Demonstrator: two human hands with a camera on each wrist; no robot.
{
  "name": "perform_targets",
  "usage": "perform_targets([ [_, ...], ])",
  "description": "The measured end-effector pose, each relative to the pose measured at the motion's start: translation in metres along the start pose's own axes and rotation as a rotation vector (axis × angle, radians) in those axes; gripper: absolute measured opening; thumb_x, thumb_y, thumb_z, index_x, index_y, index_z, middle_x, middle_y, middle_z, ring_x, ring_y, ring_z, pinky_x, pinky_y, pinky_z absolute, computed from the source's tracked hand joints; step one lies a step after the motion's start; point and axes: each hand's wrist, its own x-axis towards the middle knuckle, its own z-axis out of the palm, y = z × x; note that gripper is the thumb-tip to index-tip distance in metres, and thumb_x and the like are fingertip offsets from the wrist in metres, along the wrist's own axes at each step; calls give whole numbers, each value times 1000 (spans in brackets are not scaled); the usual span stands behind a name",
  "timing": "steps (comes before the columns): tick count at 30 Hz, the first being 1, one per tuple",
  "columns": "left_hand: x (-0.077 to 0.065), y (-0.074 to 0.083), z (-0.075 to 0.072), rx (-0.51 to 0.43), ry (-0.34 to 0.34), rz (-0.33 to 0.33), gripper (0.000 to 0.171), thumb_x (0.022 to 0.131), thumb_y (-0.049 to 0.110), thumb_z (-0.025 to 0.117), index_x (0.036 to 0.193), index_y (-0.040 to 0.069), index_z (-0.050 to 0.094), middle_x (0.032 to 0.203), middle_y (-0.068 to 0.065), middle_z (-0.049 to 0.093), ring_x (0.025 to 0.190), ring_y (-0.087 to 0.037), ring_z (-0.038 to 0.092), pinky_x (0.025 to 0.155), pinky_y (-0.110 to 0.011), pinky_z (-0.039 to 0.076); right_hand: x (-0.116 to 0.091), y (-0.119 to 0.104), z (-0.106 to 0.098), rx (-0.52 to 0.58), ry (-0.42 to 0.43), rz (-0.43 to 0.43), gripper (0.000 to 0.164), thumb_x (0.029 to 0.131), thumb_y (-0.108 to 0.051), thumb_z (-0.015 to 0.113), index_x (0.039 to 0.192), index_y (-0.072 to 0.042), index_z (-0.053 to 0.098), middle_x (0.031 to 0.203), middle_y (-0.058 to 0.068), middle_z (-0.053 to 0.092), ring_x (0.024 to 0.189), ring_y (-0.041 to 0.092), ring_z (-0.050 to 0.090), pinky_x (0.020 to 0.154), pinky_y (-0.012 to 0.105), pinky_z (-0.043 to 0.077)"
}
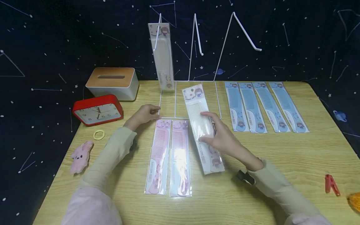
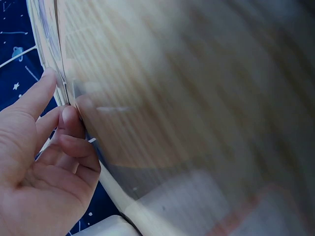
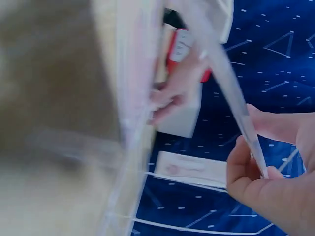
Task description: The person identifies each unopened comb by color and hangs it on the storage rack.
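My right hand (image 1: 222, 134) grips a packaged white comb (image 1: 198, 122) by its sides, tilted above the table; the right wrist view shows the pack edge-on between thumb and fingers (image 3: 241, 162). My left hand (image 1: 144, 116) holds the front left corner of a white wire display rack (image 1: 217, 100). In the left wrist view its fingers are curled at the wire, partly hidden. Another packaged white comb (image 1: 164, 59) hangs from the rack's left hook. Two packaged pink combs (image 1: 158, 156) lie side by side in front of the rack.
Several packaged blue combs (image 1: 254, 106) lie in a row right of the rack. At left are a tissue box (image 1: 115, 90), a red clock (image 1: 98, 111), a yellow hair tie (image 1: 99, 135) and a pink plush toy (image 1: 81, 157). A red clip (image 1: 332, 185) lies at right.
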Motion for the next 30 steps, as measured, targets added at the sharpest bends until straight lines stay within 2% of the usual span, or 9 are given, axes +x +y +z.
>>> perform_targets([
  [5, -1, 0, 0, 3, 12, 13, 52, 89, 17, 67, 134, -4, 51, 136, -23, 50, 130, -35, 42, 111, -44, 32, 21, -31, -1, 118, 4, -168, 81, 73, 15, 71, 141, -6, 32, 140, 21, 36, 100, 40, 60, 72, 38, 59],
  [9, -2, 0, 0, 1, 16, 15, 52, 89, 17, 68, 133, -4, 51, 135, -23, 51, 129, -35, 43, 111, -44, 33, 37, -54, 0, 98, 28, -296, 80, 73, 16, 71, 141, -5, 36, 143, 18, 37, 106, 35, 56, 77, 41, 58],
  [12, -2, 1, 0, -4, 17, 15, 52, 89, 16, 68, 133, -4, 51, 136, -23, 51, 130, -35, 43, 111, -43, 33, 49, -67, 2, 63, 48, -348, 80, 72, 15, 72, 142, -7, 39, 145, 14, 39, 112, 29, 52, 82, 42, 56],
  [16, -1, 1, -1, 14, 24, 23, 52, 88, 16, 68, 132, -4, 52, 135, -23, 51, 130, -36, 42, 112, -43, 31, 62, -80, 4, 26, 59, -369, 79, 73, 12, 73, 143, -10, 42, 145, 11, 41, 116, 25, 49, 86, 39, 54],
  [20, 0, 1, -1, 19, 23, 28, 51, 87, 16, 68, 132, -4, 52, 135, -22, 52, 130, -35, 43, 111, -43, 32, 70, -86, 5, -21, 68, -370, 79, 73, 10, 73, 143, -10, 42, 141, 13, 44, 116, 25, 49, 88, 38, 53],
  [25, 0, 1, -1, 20, 18, 32, 51, 87, 14, 68, 132, -5, 52, 135, -23, 52, 129, -36, 44, 110, -43, 34, 78, -83, 8, -50, 81, -329, 79, 74, 9, 73, 143, -10, 41, 139, 15, 45, 116, 27, 49, 88, 40, 52],
  [30, -2, 3, -1, 11, 15, 41, 51, 88, 13, 67, 132, -6, 51, 134, -24, 51, 129, -36, 43, 111, -44, 33, 94, -76, 9, -5, 71, -286, 77, 76, 7, 72, 144, -12, 40, 145, 12, 39, 116, 29, 50, 87, 42, 54],
])
